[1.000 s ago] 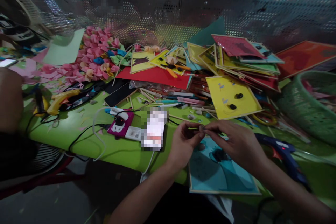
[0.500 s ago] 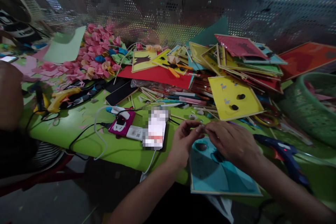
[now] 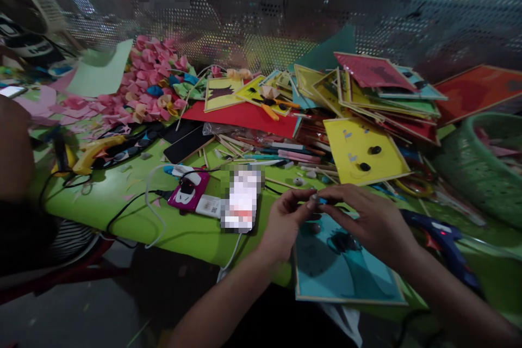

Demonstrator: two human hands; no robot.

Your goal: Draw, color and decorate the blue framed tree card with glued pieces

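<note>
Just above the near table edge, my left hand (image 3: 286,220) and my right hand (image 3: 369,220) meet with their fingertips together. Between them is pinched a small blue and grey piece (image 3: 321,200), too small to name its kind. Below the hands lies a blue picture panel (image 3: 326,274) with a thin pale wooden frame. It carries dark rounded pieces and a darker teal shape, partly covered by my right hand. To the right of that hand rests a dark blue glue gun (image 3: 444,236) with a red light showing.
A lit phone (image 3: 243,201) and a magenta power strip (image 3: 190,189) with cables lie left of my hands. Behind are a yellow panel (image 3: 362,152), stacked framed panels, pens and pink folded paper (image 3: 150,76). A green basket (image 3: 485,168) stands right. Another person's arm (image 3: 14,152) is far left.
My right hand has turned and its fingers have lifted slightly, so the small blue piece between the fingertips now shows. More of the blue panel is visible beneath.
</note>
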